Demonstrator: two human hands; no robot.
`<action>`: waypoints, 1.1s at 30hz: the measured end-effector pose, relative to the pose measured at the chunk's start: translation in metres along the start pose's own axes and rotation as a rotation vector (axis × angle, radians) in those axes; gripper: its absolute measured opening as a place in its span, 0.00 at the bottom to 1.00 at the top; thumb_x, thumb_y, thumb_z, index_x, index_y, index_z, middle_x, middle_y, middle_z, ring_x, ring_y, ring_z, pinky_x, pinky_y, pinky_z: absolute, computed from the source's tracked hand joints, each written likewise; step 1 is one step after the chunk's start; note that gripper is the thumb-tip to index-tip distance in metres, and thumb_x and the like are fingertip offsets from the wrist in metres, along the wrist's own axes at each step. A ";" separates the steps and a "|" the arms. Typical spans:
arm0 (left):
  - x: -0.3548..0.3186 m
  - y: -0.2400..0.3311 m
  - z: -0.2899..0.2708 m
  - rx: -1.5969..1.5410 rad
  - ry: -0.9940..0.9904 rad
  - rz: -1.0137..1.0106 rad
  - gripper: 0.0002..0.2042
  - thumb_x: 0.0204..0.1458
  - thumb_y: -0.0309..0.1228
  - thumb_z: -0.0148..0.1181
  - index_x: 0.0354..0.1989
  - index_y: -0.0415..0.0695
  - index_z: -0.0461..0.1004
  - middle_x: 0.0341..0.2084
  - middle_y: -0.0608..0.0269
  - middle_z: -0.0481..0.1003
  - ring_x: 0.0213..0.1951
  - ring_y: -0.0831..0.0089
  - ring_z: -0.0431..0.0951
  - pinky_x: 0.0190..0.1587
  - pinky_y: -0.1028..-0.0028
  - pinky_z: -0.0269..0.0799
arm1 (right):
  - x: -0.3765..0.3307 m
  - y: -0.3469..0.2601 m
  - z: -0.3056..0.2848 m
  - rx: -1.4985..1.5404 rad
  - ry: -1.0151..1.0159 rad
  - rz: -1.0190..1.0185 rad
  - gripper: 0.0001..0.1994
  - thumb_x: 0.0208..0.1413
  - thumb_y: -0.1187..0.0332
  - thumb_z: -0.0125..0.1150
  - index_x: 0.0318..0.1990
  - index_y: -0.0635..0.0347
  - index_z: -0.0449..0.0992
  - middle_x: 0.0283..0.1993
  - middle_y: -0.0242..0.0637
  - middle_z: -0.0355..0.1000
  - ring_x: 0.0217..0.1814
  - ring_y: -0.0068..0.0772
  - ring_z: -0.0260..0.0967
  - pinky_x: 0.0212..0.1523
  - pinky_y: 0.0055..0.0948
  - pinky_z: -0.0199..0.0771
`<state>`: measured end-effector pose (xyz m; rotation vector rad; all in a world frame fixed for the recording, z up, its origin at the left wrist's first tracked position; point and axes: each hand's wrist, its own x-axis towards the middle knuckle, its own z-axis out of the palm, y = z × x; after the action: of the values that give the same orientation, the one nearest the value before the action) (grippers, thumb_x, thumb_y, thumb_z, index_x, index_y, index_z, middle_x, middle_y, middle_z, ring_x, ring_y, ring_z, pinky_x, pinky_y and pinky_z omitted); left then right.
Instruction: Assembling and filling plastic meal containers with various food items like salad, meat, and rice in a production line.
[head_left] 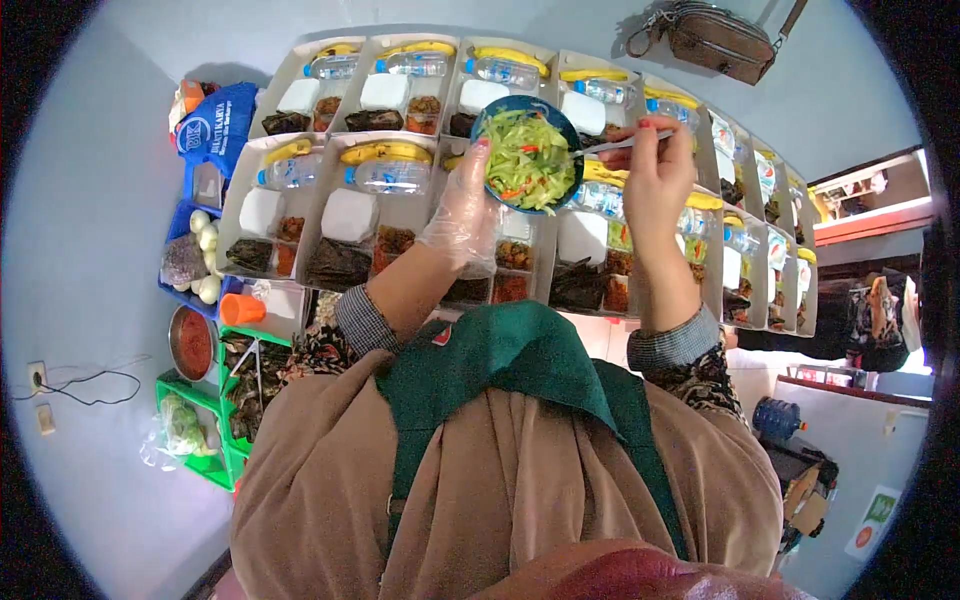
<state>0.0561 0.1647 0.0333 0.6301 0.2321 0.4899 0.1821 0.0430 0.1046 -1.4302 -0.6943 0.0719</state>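
Note:
My left hand (466, 208), in a clear plastic glove, holds a dark blue bowl (568, 124) by its left side. Shredded green vegetables with bits of orange carrot (525, 150) fill it. A slim, pale-handled utensil (606, 145) is pinched in my bare right hand (658, 170); its tip reaches the bowl's right edge, and whether it is a spoon or fork cannot be told. Beneath both hands stand rows of open white meal boxes (408, 212). Each visible box holds things such as a banana (386, 152), a water bottle (385, 178), a white packet (350, 217) and a dark leaf-wrapped parcel (337, 262).
At the left are a blue bag (215, 125), a blue crate (176, 232) with pale round vegetables, an orange cup (242, 310), a pan of red sauce (192, 342) and a green rack (205, 392). A brown handbag (715, 42) lies beyond the boxes. A water jug (778, 417) stands lower right.

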 end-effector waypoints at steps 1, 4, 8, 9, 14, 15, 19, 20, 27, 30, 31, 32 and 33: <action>0.001 -0.006 -0.002 0.001 0.005 -0.010 0.24 0.60 0.46 0.38 0.56 0.40 0.59 0.52 0.55 0.67 0.54 0.65 0.67 0.59 0.63 0.62 | -0.003 0.004 0.003 -0.001 -0.004 0.023 0.04 0.61 0.73 0.42 0.38 0.65 0.62 0.30 0.44 0.72 0.24 0.28 0.73 0.24 0.22 0.74; 0.002 -0.017 -0.009 0.003 0.024 -0.032 0.24 0.60 0.46 0.37 0.56 0.39 0.59 0.52 0.55 0.67 0.54 0.65 0.68 0.59 0.65 0.61 | -0.006 0.022 0.006 0.106 -0.006 0.040 0.04 0.61 0.73 0.42 0.39 0.65 0.61 0.31 0.45 0.72 0.24 0.28 0.73 0.24 0.23 0.75; 0.004 -0.014 -0.010 0.023 0.024 -0.042 0.25 0.60 0.46 0.38 0.56 0.38 0.59 0.52 0.55 0.67 0.54 0.65 0.68 0.59 0.65 0.61 | -0.003 0.020 0.000 0.101 0.003 0.094 0.05 0.62 0.72 0.40 0.39 0.65 0.60 0.31 0.45 0.72 0.24 0.29 0.73 0.25 0.23 0.76; 0.005 -0.013 -0.010 0.038 0.015 -0.046 0.25 0.60 0.46 0.38 0.56 0.38 0.59 0.52 0.55 0.67 0.54 0.65 0.68 0.59 0.65 0.61 | -0.003 0.020 -0.001 0.079 -0.003 0.079 0.05 0.62 0.72 0.40 0.39 0.64 0.60 0.31 0.45 0.72 0.25 0.30 0.73 0.26 0.23 0.76; 0.014 -0.001 -0.004 0.025 0.026 -0.134 0.25 0.60 0.48 0.38 0.56 0.41 0.59 0.52 0.56 0.67 0.54 0.66 0.68 0.58 0.63 0.62 | 0.006 0.031 0.007 0.156 0.001 0.136 0.05 0.63 0.72 0.40 0.39 0.64 0.60 0.31 0.44 0.72 0.25 0.30 0.72 0.26 0.24 0.75; 0.012 0.004 -0.001 0.017 0.069 -0.163 0.25 0.59 0.48 0.38 0.56 0.42 0.59 0.52 0.56 0.67 0.54 0.66 0.68 0.57 0.63 0.62 | 0.008 0.034 0.007 0.189 0.019 0.161 0.05 0.63 0.72 0.40 0.39 0.64 0.60 0.31 0.44 0.72 0.25 0.29 0.72 0.27 0.24 0.75; 0.020 0.013 -0.008 0.035 0.045 -0.147 0.26 0.59 0.50 0.39 0.57 0.43 0.59 0.53 0.57 0.67 0.54 0.66 0.68 0.56 0.61 0.63 | 0.017 0.036 0.011 0.187 0.078 0.186 0.05 0.62 0.72 0.40 0.40 0.63 0.61 0.31 0.44 0.72 0.24 0.29 0.71 0.26 0.24 0.74; 0.022 0.015 -0.012 0.013 0.023 -0.177 0.26 0.58 0.50 0.40 0.57 0.43 0.59 0.53 0.57 0.66 0.54 0.65 0.68 0.56 0.60 0.64 | 0.018 0.036 0.013 0.186 0.081 0.188 0.05 0.62 0.72 0.40 0.40 0.63 0.61 0.31 0.44 0.72 0.24 0.29 0.71 0.26 0.24 0.74; 0.032 0.025 -0.027 -0.042 0.025 -0.217 0.29 0.56 0.52 0.42 0.58 0.43 0.57 0.55 0.55 0.64 0.56 0.62 0.66 0.56 0.55 0.63 | 0.033 0.031 0.019 0.204 0.135 0.189 0.05 0.62 0.71 0.41 0.40 0.63 0.61 0.32 0.45 0.71 0.25 0.30 0.71 0.26 0.25 0.73; 0.031 0.032 -0.027 -0.015 0.020 -0.232 0.29 0.56 0.52 0.42 0.58 0.43 0.57 0.55 0.55 0.63 0.56 0.61 0.66 0.56 0.54 0.63 | 0.038 0.033 0.021 0.210 0.144 0.153 0.05 0.62 0.71 0.41 0.40 0.63 0.61 0.32 0.45 0.71 0.25 0.31 0.71 0.27 0.25 0.73; 0.032 0.033 -0.027 -0.015 0.017 -0.231 0.29 0.56 0.52 0.42 0.58 0.43 0.57 0.55 0.55 0.63 0.56 0.61 0.66 0.56 0.54 0.63 | 0.041 0.034 0.022 0.220 0.140 0.137 0.05 0.62 0.71 0.40 0.40 0.63 0.61 0.32 0.45 0.71 0.25 0.31 0.71 0.27 0.25 0.73; 0.033 0.034 -0.029 -0.005 0.028 -0.233 0.29 0.56 0.52 0.43 0.58 0.43 0.57 0.55 0.55 0.63 0.56 0.61 0.65 0.56 0.54 0.63 | 0.043 0.034 0.023 0.220 0.141 0.134 0.05 0.62 0.71 0.40 0.40 0.63 0.61 0.32 0.45 0.71 0.25 0.31 0.71 0.27 0.25 0.73; 0.034 0.034 -0.030 0.004 0.040 -0.236 0.28 0.56 0.52 0.43 0.58 0.43 0.57 0.56 0.54 0.63 0.56 0.61 0.65 0.56 0.54 0.64 | 0.046 0.035 0.025 0.224 0.134 0.123 0.05 0.62 0.71 0.41 0.40 0.63 0.61 0.32 0.45 0.71 0.25 0.31 0.71 0.27 0.25 0.73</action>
<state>0.0622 0.2206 0.0287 0.5882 0.3410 0.2751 0.2194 0.0912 0.0902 -1.2490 -0.4724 0.1435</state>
